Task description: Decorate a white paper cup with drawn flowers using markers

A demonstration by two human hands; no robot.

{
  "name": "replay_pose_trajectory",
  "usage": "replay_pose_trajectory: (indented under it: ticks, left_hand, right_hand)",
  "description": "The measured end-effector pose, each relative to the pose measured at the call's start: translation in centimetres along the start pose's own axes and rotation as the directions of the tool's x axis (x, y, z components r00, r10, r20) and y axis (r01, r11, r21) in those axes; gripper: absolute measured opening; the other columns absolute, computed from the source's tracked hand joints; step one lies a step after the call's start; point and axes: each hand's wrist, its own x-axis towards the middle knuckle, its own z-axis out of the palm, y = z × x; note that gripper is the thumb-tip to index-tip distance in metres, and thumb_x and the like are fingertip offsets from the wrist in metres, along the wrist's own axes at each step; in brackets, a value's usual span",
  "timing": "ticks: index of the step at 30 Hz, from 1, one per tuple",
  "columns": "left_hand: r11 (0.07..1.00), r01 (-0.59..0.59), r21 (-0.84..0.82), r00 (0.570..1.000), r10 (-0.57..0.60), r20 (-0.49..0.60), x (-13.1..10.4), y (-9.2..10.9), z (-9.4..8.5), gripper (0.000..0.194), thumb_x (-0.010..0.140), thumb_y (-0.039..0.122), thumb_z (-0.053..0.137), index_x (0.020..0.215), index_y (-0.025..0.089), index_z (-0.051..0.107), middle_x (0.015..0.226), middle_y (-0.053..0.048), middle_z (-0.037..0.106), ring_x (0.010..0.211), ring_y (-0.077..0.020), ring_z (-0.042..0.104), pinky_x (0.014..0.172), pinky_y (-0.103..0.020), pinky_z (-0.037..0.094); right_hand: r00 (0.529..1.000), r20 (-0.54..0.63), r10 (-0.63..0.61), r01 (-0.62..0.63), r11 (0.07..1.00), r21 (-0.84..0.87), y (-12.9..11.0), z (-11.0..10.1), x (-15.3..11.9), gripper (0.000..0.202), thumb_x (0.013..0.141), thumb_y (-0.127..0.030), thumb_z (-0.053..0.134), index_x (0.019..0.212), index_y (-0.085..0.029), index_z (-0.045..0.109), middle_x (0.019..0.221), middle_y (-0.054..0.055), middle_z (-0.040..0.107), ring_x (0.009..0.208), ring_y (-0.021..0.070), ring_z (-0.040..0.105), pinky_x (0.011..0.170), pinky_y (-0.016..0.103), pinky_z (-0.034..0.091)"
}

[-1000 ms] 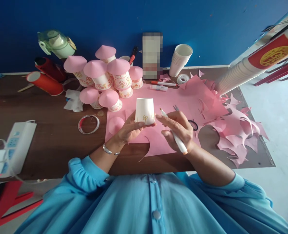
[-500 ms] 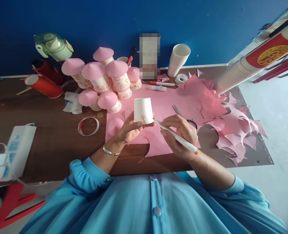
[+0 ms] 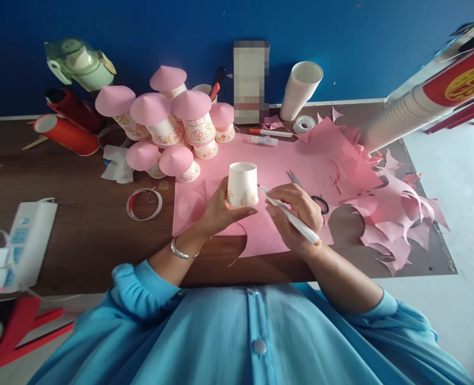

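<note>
Floor (image 3: 471,171) bright at right; blue wall (image 3: 152,32) dim; edges stretched; pixelated patch (image 3: 250,80) upper middle.

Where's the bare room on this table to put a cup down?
The widest bare patch of brown tabletop lies between the power strip and the white ring. A smaller one lies between the pink sheet and the pink scraps. It's crowded behind the held cup, with cone-topped cups, markers and a tape roll.

My feed: brown tabletop (image 3: 88,240) | left: white power strip (image 3: 31,240) | right: pink paper scraps (image 3: 397,211) | far: stacked white cups (image 3: 298,91)
</note>
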Motion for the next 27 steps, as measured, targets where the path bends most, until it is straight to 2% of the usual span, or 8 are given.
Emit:
replay_pose_trajectory:
  ticks: [4, 7, 10, 12, 16, 19, 22, 27]
  left_hand:
    - [0.954, -0.111, 0.277, 0.988, 0.136, -0.072, 0.2, -0.6, 0.0, 0.088, 0.064, 0.062, 0.09, 0.13, 0.02, 0.05, 0.124, -0.013, 0.065, 0.109, -0.0307, 0.065, 0.085, -0.042, 0.057]
    - [0.903, -0.17, 0.394, 0.973, 0.218, -0.081, 0.1, -1.0, -0.2, 0.09, 0.069, 0.069, 0.084, 0.134, 0.021, 0.046, 0.125, -0.014, 0.064, 0.109, -0.0298, 0.067, 0.081, -0.041, 0.059]
    - [0.875, -0.229, 0.426, 0.959, 0.277, -0.053, 0.0, -0.9, -0.3, 0.084, 0.08, 0.068, 0.075, 0.141, 0.023, 0.04, 0.129, -0.014, 0.063, 0.113, -0.0293, 0.067, 0.083, -0.04, 0.06]
    - [0.866, -0.256, 0.429, 0.953, 0.3, -0.036, -0.1, -0.9, -0.3, 0.082, 0.085, 0.067, 0.071, 0.145, 0.024, 0.037, 0.132, -0.015, 0.062, 0.116, -0.0293, 0.066, 0.086, -0.041, 0.059]
    - [0.843, -0.283, 0.458, 0.941, 0.337, -0.04, 0.2, -1.4, -0.2, 0.086, 0.08, 0.066, 0.077, 0.144, 0.024, 0.036, 0.134, -0.015, 0.06, 0.121, -0.0303, 0.063, 0.093, -0.044, 0.058]
    - [0.819, -0.303, 0.487, 0.926, 0.373, -0.051, 0.4, -2.0, -0.1, 0.088, 0.076, 0.066, 0.08, 0.139, 0.024, 0.036, 0.132, -0.014, 0.059, 0.12, -0.0303, 0.064, 0.095, -0.045, 0.057]
    - [0.793, -0.314, 0.522, 0.916, 0.398, -0.055, 0.5, -2.3, -0.1, 0.092, 0.074, 0.069, 0.081, 0.138, 0.024, 0.033, 0.13, -0.014, 0.057, 0.118, -0.0301, 0.065, 0.092, -0.044, 0.058]
    - [0.758, -0.333, 0.561, 0.906, 0.423, -0.034, 0.5, -2.7, -0.2, 0.096, 0.073, 0.07, 0.081, 0.14, 0.024, 0.028, 0.134, -0.015, 0.053, 0.122, -0.0326, 0.062, 0.095, -0.047, 0.057]
  right_hand:
    - [1.0, -0.02, 0.016, -0.015, 0.999, 0.042, 0.9, 0.1, -0.7, 0.029, 0.1, -0.02, 0.061, 0.128, -0.024, 0.065, 0.099, 0.005, 0.074, 0.077, 0.0173, 0.07, 0.068, 0.035, 0.061]
    - [0.999, -0.033, 0.031, -0.033, 0.999, -0.043, 1.3, 0.3, -0.9, 0.029, 0.103, -0.021, 0.057, 0.13, -0.028, 0.064, 0.1, 0.004, 0.074, 0.076, 0.017, 0.07, 0.069, 0.035, 0.061]
    - [0.999, -0.017, 0.045, -0.047, 0.992, -0.12, 1.5, 0.4, -0.9, 0.033, 0.101, -0.019, 0.059, 0.132, -0.03, 0.061, 0.108, 0.005, 0.072, 0.083, 0.0178, 0.071, 0.074, 0.036, 0.063]
    - [0.998, 0.013, 0.062, -0.06, 0.991, -0.118, 1.6, 0.4, -0.8, 0.043, 0.101, -0.017, 0.058, 0.141, -0.032, 0.055, 0.117, 0.007, 0.069, 0.09, 0.0192, 0.071, 0.076, 0.037, 0.064]
    - [0.993, 0.066, 0.102, -0.091, 0.985, -0.147, 1.9, 0.5, -0.8, 0.06, 0.101, -0.015, 0.05, 0.156, -0.035, 0.035, 0.138, 0.011, 0.06, 0.108, 0.0242, 0.069, 0.082, 0.044, 0.066]
    - [0.987, 0.089, 0.13, -0.108, 0.969, -0.221, 2.4, 0.7, -0.8, 0.067, 0.099, -0.013, 0.047, 0.16, -0.034, 0.029, 0.146, 0.013, 0.054, 0.112, 0.0266, 0.067, 0.085, 0.048, 0.066]
    - [0.982, 0.115, 0.152, -0.119, 0.96, -0.252, 2.9, 0.9, -1.0, 0.07, 0.098, -0.013, 0.047, 0.161, -0.034, 0.025, 0.149, 0.015, 0.051, 0.112, 0.0273, 0.067, 0.085, 0.049, 0.066]
    - [0.978, 0.135, 0.16, -0.118, 0.955, -0.273, 3.3, 1.1, -1.1, 0.07, 0.094, -0.014, 0.051, 0.158, -0.032, 0.03, 0.146, 0.016, 0.051, 0.11, 0.0268, 0.068, 0.088, 0.048, 0.065]
